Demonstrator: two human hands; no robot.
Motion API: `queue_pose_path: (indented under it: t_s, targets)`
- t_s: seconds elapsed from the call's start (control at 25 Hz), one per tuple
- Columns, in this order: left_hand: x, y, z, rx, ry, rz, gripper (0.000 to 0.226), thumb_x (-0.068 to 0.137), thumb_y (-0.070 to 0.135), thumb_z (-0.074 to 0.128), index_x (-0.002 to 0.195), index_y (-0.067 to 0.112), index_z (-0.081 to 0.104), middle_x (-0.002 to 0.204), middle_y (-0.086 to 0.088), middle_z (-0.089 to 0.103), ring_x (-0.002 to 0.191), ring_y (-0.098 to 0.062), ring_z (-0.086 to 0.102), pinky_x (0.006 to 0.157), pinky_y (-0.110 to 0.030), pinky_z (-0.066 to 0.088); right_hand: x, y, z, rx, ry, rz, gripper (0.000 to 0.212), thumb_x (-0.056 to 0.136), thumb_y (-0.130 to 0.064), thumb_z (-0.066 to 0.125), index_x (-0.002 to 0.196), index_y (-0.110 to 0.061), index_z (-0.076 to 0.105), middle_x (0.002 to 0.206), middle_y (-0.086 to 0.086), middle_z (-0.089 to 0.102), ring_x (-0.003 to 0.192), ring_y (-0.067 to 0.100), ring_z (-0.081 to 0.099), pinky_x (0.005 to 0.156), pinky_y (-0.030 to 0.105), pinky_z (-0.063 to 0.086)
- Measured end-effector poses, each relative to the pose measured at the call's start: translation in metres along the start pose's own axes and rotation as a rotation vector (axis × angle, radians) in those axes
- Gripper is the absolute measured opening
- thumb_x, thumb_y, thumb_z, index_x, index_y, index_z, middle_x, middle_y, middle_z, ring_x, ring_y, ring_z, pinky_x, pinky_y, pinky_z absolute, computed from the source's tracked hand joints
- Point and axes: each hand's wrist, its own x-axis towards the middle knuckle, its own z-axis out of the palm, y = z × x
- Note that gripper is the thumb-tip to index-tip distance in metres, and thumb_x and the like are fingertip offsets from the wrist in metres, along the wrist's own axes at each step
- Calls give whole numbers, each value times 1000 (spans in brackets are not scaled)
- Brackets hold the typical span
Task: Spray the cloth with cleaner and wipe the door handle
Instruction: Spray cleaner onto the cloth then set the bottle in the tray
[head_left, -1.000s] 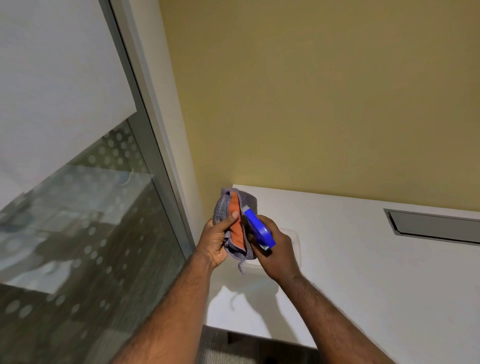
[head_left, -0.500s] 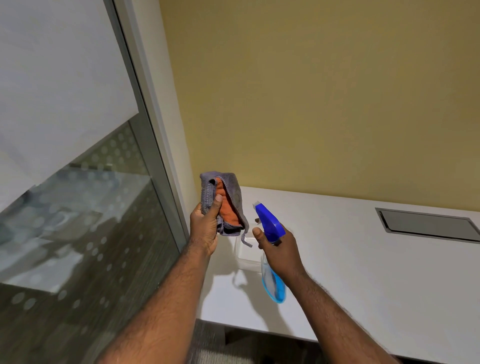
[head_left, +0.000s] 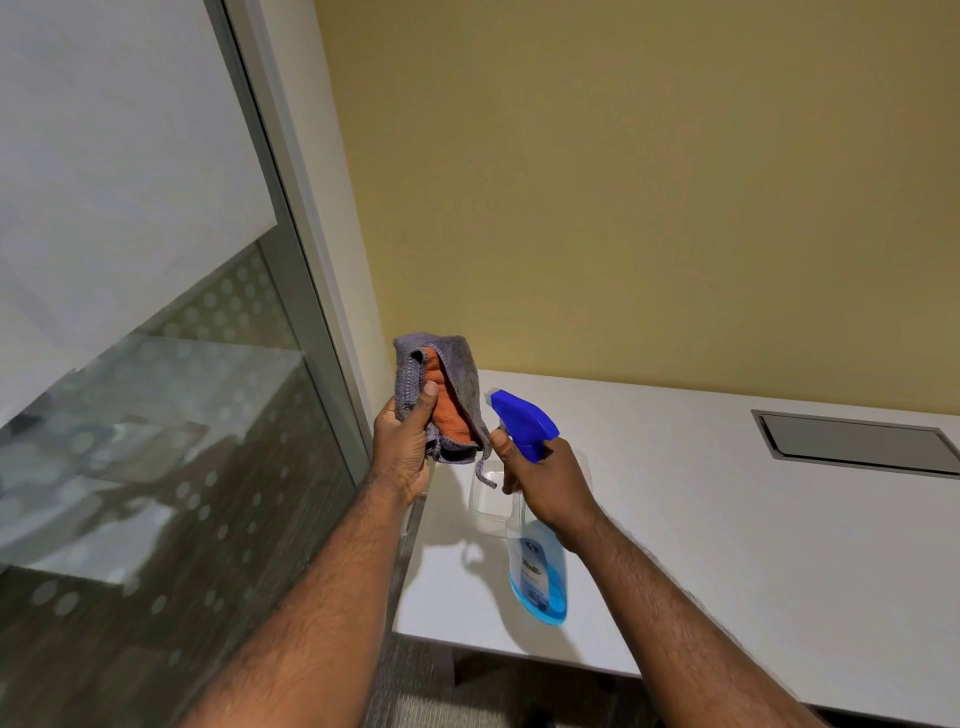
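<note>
My left hand (head_left: 402, 449) grips a folded cloth (head_left: 457, 384), grey outside and orange inside, held upright above the table's left end. My right hand (head_left: 548, 475) holds a spray bottle (head_left: 537, 569) by its neck. The bottle is clear with blue liquid and a blue trigger head (head_left: 522, 423), whose nozzle points left at the cloth from a few centimetres away. My index finger lies on the trigger. No door handle is in view.
A white table (head_left: 727, 519) runs along a yellow wall, with a grey cable hatch (head_left: 852, 441) at the right. A small clear container (head_left: 488, 501) sits on the table below the cloth. A frosted glass partition (head_left: 156, 415) with a metal frame stands at my left.
Both hands have lifted from low over the table. The bottle has swung from lying against the cloth to hanging upright, and a small gap has opened between nozzle and cloth.
</note>
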Motion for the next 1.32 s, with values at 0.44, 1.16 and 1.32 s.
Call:
queue_pose_path:
  t_s: [0.44, 1.16, 1.32]
  targets:
    - [6, -3, 4, 22, -13, -7, 21, 88, 15, 67, 108, 17, 62, 108, -11, 72, 92, -24, 73, 80, -42, 60, 12, -4, -2, -65, 48, -13, 60, 82, -59, 61, 81, 1, 65, 72, 18, 70, 48, 5, 59, 49, 12, 46]
    - [32, -8, 10, -4, 4, -29, 16, 90, 15, 64, 105, 19, 62, 100, -5, 74, 86, -19, 74, 74, -36, 61, 32, 16, -7, -74, 53, 53, 74, 69, -73, 57, 79, 0, 65, 65, 13, 69, 53, 11, 62, 57, 21, 49]
    - [42, -12, 9, -10, 4, -41, 18, 89, 16, 65, 106, 19, 62, 103, -7, 73, 90, -21, 73, 77, -39, 61, 43, 19, -6, -95, 32, 51, 68, 76, -66, 60, 78, 2, 65, 68, 16, 69, 52, 8, 60, 58, 20, 47]
